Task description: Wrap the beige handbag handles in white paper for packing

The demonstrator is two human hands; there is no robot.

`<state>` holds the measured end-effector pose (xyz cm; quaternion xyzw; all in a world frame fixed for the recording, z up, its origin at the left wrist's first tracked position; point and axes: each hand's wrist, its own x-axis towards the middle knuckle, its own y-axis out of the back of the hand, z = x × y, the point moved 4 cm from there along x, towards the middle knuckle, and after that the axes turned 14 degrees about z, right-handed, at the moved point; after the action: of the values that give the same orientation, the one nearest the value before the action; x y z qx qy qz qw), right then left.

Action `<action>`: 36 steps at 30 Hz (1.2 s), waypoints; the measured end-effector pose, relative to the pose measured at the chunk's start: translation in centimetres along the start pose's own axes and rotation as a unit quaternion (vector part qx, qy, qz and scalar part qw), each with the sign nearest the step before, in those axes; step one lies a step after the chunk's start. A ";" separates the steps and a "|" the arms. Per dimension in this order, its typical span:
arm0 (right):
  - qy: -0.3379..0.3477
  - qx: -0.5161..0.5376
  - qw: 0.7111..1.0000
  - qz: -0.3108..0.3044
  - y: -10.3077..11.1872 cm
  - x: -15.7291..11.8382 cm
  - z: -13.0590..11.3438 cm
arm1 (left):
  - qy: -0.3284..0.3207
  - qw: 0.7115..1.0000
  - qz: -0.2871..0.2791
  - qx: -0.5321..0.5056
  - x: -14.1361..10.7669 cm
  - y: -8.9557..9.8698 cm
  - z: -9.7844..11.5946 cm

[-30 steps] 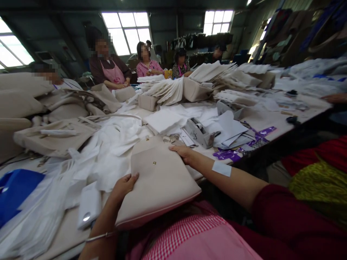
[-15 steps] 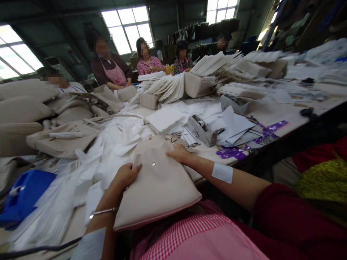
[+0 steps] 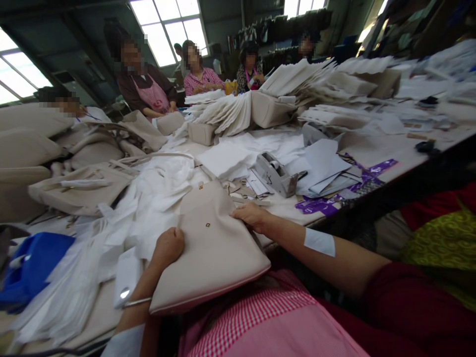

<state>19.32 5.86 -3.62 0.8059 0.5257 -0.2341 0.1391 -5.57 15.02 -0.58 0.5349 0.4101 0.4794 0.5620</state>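
A beige handbag (image 3: 215,258) with a small metal fitting on its front lies tilted between my hands, its near end over my pink checked apron (image 3: 256,317). My left hand (image 3: 169,246) grips the bag's left side, fingers curled and partly hidden behind the edge. On the opposite side, my right hand (image 3: 252,216) pinches the bag's edge between thumb and fingers. White tissue sheets (image 3: 148,188) lie beyond my left hand. A grey tape dispenser (image 3: 277,174) stands on the table past my right hand.
Beige bags (image 3: 85,188) are heaped at the left, behind a blue plastic object (image 3: 37,267). Stacks of white padding sheets (image 3: 297,82) fill the far middle. Purple tape (image 3: 323,206) sticks to the table edge. Several co-workers sit or stand across the table; another person's yellow-green clothing (image 3: 442,243) shows at right.
My left hand has slid slightly left and its thumb no longer lies over the bag's front. My right hand has shifted slightly down along the edge. The bag has turned a little.
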 end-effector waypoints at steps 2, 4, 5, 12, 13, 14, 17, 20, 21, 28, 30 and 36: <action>0.017 -0.024 0.999 0.025 0.0 -0.1 -0.1 | 0.011 1.000 -0.001 -0.005 -0.2 0.4 0.0; 0.042 -0.059 0.996 0.048 0.1 -0.1 -0.2 | 0.015 1.000 -0.008 -0.018 -0.2 1.0 0.0; 0.057 -0.077 0.994 0.057 0.2 -0.2 -0.3 | 0.019 0.999 -0.015 -0.032 -0.2 1.3 -0.1; 0.166 -0.203 0.962 0.076 0.3 -0.4 -1.0 | 0.031 0.997 0.029 -0.057 0.1 4.9 0.0; 0.176 -0.221 0.956 0.076 0.2 -0.3 -1.0 | -0.033 0.997 0.061 -0.042 0.1 5.7 0.9; 0.185 -0.239 0.950 0.075 0.1 -0.2 -1.1 | -0.111 0.990 0.082 -0.037 -0.1 6.4 2.1; 0.202 -0.281 0.936 0.068 -0.2 -0.2 -1.2 | -0.322 0.941 0.000 -0.107 -1.2 6.9 6.0; 0.209 -0.298 0.930 0.052 -0.2 -0.4 -1.3 | -0.409 0.892 -0.123 -0.150 -2.4 5.6 8.0; 0.207 -0.300 0.930 0.048 -0.2 -0.4 -1.4 | -0.419 0.885 -0.145 -0.138 -2.7 4.8 8.1; 0.158 -0.278 0.946 0.054 -1.0 1.7 -2.9 | -0.413 0.889 -0.174 -0.090 -4.1 1.6 6.5; 0.149 -0.276 0.948 0.053 -1.7 2.6 -3.0 | -0.408 0.892 -0.170 -0.091 -4.4 1.6 6.3; 0.166 -0.320 0.928 0.090 -1.6 4.0 -1.7 | -0.361 0.918 -0.142 -0.082 -5.0 1.5 5.4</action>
<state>19.58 10.41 -4.26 0.7895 0.5138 0.0971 0.3214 -1.47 8.93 1.10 0.5601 0.2105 0.2009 0.7756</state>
